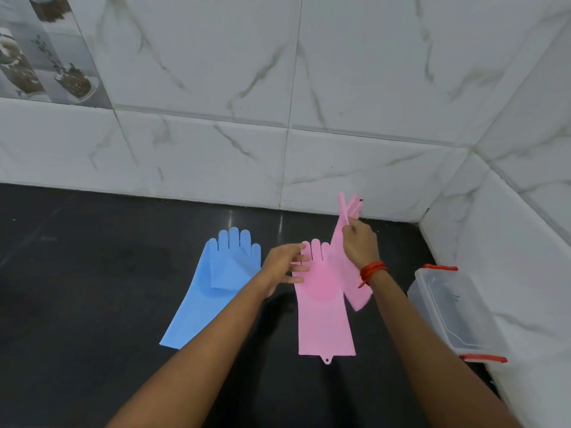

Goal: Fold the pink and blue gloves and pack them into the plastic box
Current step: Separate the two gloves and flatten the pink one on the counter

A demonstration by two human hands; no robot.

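- The flat pink glove [324,304] lies palm-up on the black desk [92,304], fingers toward the tiled wall [216,149].
- The left hand [285,264] reaches in from the left of that glove. Its grip is open, and its straight fingers rest on the glove's finger end.
- The right hand [360,242] is just right of the flat pink glove. Its grip is closed in a pinch on the raised pink glove [343,223], whose fingers point up and whose cuff hangs down beside the flat one.
- A red thread [372,270] circles the right wrist.
- The blue glove [204,291] lies flat left of the flat pink glove, with a folded blue layer on it.
- The plastic box [432,313], clear and lidless with red latches, sits well to the right of the flat pink glove, against the wall.
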